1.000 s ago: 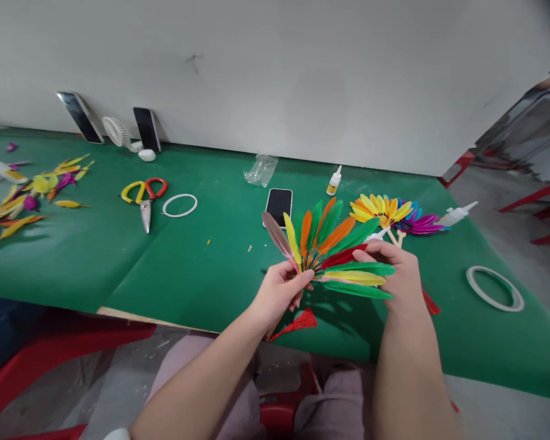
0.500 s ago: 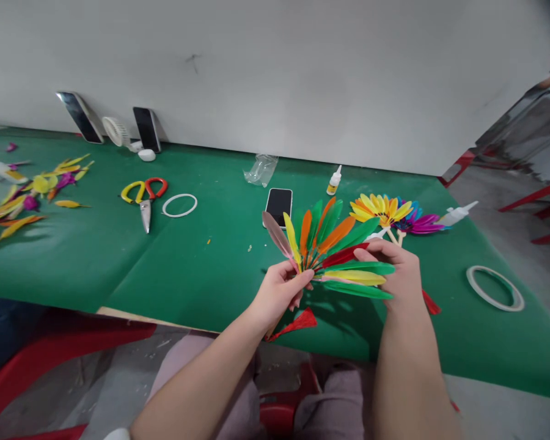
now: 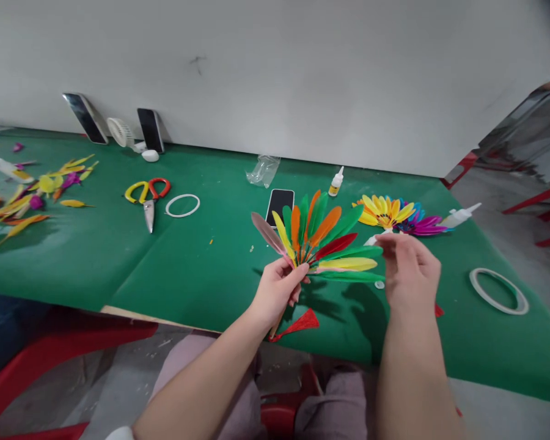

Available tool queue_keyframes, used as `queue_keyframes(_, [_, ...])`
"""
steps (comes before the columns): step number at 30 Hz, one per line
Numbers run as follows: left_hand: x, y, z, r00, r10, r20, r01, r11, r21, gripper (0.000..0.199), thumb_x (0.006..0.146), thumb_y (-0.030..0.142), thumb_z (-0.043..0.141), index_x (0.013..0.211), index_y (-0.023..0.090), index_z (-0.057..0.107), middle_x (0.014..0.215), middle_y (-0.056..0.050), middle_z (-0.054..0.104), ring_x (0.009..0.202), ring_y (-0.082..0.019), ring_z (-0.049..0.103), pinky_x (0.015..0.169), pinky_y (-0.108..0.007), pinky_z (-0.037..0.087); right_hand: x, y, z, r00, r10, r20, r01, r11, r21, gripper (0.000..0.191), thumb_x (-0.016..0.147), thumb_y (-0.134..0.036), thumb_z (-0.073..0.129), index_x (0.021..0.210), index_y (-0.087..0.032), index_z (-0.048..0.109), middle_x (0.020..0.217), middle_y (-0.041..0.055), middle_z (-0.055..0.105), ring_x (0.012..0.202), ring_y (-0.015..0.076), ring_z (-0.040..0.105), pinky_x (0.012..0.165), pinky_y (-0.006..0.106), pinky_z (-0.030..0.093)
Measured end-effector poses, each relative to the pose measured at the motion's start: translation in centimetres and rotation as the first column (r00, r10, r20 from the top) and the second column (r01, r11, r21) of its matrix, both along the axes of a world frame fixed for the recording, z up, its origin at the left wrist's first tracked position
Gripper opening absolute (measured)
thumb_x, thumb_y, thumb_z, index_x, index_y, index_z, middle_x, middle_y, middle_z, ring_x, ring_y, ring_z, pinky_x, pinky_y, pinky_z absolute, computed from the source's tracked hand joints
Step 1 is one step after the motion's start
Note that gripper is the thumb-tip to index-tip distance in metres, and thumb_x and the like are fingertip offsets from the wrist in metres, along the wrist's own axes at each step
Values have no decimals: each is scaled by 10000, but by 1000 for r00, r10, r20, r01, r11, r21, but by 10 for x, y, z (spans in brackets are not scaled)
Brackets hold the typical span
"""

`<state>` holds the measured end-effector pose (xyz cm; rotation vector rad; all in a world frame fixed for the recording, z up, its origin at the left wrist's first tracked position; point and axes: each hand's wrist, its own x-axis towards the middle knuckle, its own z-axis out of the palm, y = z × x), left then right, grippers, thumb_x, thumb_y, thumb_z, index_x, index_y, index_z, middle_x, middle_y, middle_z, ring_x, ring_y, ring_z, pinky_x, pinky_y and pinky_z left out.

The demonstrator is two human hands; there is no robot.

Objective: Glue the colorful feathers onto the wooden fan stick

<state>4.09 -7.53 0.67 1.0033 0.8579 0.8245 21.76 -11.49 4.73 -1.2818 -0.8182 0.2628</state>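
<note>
A fan of colored feathers [image 3: 323,235], in green, orange, yellow, red and brown, spreads above the green table. My left hand [image 3: 282,287] pinches it at the base, where the quills meet. Below that hand a handle tip shows, with a red tassel [image 3: 305,321] lying beside it. My right hand [image 3: 410,269] is at the right end of the fan, its thumb and fingertips pressed together at the tip of a green feather. Behind the fan a phone [image 3: 280,205] lies partly covered by feathers.
Scissors [image 3: 149,201] and a white ring [image 3: 182,206] lie left of center. Loose feathers [image 3: 18,214] are scattered far left. A glue bottle [image 3: 336,182], finished-looking feather fans [image 3: 387,212] and a tape roll [image 3: 498,291] are on the right. Two phones [image 3: 150,129] lean on the wall.
My right hand has moved right, from over the red and green feathers to the fan's outer tip. The fan and my left hand have shifted slightly left.
</note>
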Motion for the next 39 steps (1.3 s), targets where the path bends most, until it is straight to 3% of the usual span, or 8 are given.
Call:
queue_keyframes(3, [0, 2, -2, 997, 75, 11, -75, 997, 3, 285, 698, 400, 592, 680, 131, 499, 524, 35, 526, 321, -20, 373, 269, -129, 274, -8, -5, 8, 965, -262, 26, 255, 956, 147, 158, 724, -306, 569, 722, -158, 625, 608, 1, 576, 450, 77, 471, 435, 222, 375])
queue_keyframes(5, [0, 3, -3, 993, 116, 27, -117, 993, 4, 284, 696, 401, 592, 693, 132, 502, 562, 24, 547, 336, -20, 387, 275, -130, 283, -20, -11, 16, 943, -314, 111, 304, 947, 102, 150, 726, -293, 573, 766, -156, 618, 591, -11, 562, 389, 59, 411, 377, 208, 330])
queue_keyframes(6, [0, 3, -3, 991, 128, 36, -128, 992, 3, 282, 696, 399, 593, 701, 132, 503, 580, 19, 554, 343, -20, 392, 279, -130, 288, -27, -14, 19, 948, -262, 178, 260, 965, 35, 157, 736, -297, 561, 785, -160, 618, 582, -10, 562, 394, 66, 424, 372, 206, 335])
queue_keyframes(8, [0, 4, -3, 991, 123, 42, -124, 992, 5, 277, 694, 393, 596, 702, 130, 508, 570, 23, 544, 351, -21, 396, 289, -130, 295, -41, -17, 21, 939, 6, 345, 56, 984, -168, 143, 746, -289, 549, 781, -176, 628, 583, -6, 579, 463, 89, 496, 426, 207, 392])
queue_keyframes(10, [-1, 4, -2, 995, 93, 41, -93, 996, 12, 269, 691, 384, 602, 702, 130, 515, 534, 36, 518, 359, -22, 398, 302, -129, 300, -51, -16, 18, 844, 299, 444, -137, 922, -361, 145, 773, -277, 513, 792, -196, 631, 664, -1, 626, 551, 100, 554, 511, 204, 432])
queue_keyframes(12, [-1, 5, -2, 998, 53, 41, -54, 998, 19, 255, 683, 370, 614, 715, 135, 520, 490, 54, 479, 366, -27, 397, 313, -128, 302, -57, -12, 10, 748, 405, 525, -155, 876, -456, 164, 797, -272, 478, 828, -209, 626, 740, -2, 652, 615, 106, 582, 568, 204, 432])
queue_keyframes(21, [-1, 6, -5, 999, 31, 45, -35, 995, 92, 236, 684, 337, 620, 714, 135, 501, 468, 70, 434, 355, -27, 373, 316, -143, 294, -58, -9, -4, 528, 433, 731, 61, 839, -541, 199, 821, -269, 433, 934, -239, 594, 715, -30, 667, 545, 110, 592, 532, 217, 366])
queue_keyframes(39, [0, 6, -5, 998, 45, 34, -47, 997, 61, 257, 708, 373, 576, 707, 133, 483, 503, 57, 465, 340, -21, 367, 299, -146, 265, -62, -7, -6, 462, 404, 789, 58, 875, -481, 238, 830, -242, 408, 937, -220, 620, 792, 5, 682, 603, 126, 611, 552, 229, 385])
